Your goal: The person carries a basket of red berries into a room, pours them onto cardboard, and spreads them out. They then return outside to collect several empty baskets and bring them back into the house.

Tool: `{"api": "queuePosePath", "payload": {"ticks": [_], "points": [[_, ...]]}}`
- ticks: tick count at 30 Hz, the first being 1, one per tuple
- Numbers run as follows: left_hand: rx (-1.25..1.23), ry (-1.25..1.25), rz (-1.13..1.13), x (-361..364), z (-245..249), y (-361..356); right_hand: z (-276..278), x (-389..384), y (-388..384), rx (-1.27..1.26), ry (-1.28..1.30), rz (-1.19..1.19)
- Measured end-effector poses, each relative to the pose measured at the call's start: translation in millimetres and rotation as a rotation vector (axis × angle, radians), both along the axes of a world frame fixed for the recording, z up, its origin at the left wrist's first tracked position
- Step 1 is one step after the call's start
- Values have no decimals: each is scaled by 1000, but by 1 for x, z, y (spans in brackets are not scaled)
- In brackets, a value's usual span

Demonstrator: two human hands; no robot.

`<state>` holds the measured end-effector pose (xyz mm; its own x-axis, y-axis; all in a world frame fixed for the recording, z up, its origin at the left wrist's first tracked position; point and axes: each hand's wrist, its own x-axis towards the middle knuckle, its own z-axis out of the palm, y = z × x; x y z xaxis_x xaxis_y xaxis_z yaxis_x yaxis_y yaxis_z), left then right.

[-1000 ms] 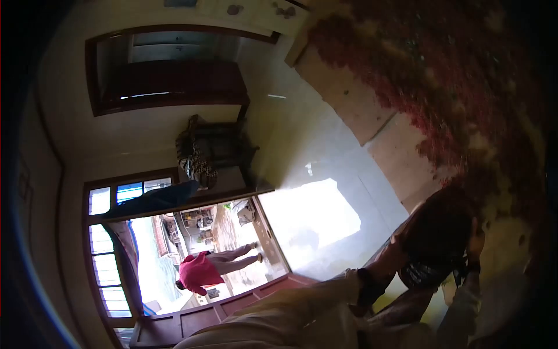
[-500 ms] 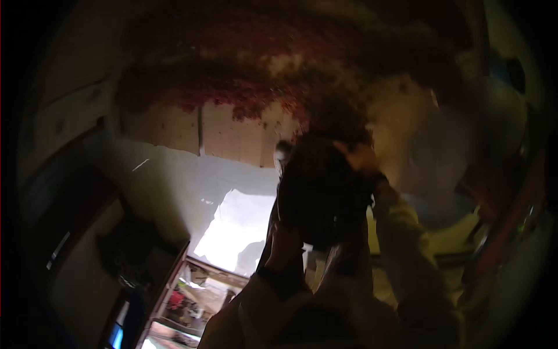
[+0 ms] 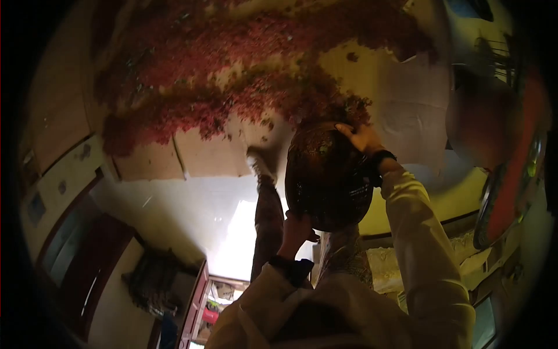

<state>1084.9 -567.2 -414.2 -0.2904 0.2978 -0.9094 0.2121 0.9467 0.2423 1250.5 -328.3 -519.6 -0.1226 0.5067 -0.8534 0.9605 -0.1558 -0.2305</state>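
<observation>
I hold a round dark basket (image 3: 325, 174) with both hands, tilted so its inside faces the floor. My left hand (image 3: 297, 228) grips its near rim and my right hand (image 3: 361, 137) grips its far rim. Both arms are in pale sleeves, each with a dark band at the wrist. Beyond the basket a wide heap of small red dried pieces (image 3: 232, 87) lies spread on the floor. My leg and foot (image 3: 263, 174) stand just left of the basket.
Flat cardboard sheets (image 3: 203, 157) lie under the edge of the red heap. A large round pale object (image 3: 482, 116) and a red-rimmed round tray (image 3: 511, 192) are at the right. A bright open doorway (image 3: 215, 296) and a dark wooden door (image 3: 87, 262) show at the lower left.
The view has swung from the doorway, where a person in red stood, to the red heap. The basket stays in both hands and now sits closer to the heap's edge.
</observation>
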Motion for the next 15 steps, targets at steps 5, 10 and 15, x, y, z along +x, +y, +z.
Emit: {"api": "queuePosePath", "payload": {"ticks": [5, 10, 15], "points": [[-136, -97, 162, 9, 5, 8, 3, 13, 18, -36, -67, 1], [-69, -38, 1, 13, -22, -18, -26, 25, 5, 56, 90, -45], [57, -49, 151, -31, 9, -19, -7, -29, -13, -89, 0, -4]]}}
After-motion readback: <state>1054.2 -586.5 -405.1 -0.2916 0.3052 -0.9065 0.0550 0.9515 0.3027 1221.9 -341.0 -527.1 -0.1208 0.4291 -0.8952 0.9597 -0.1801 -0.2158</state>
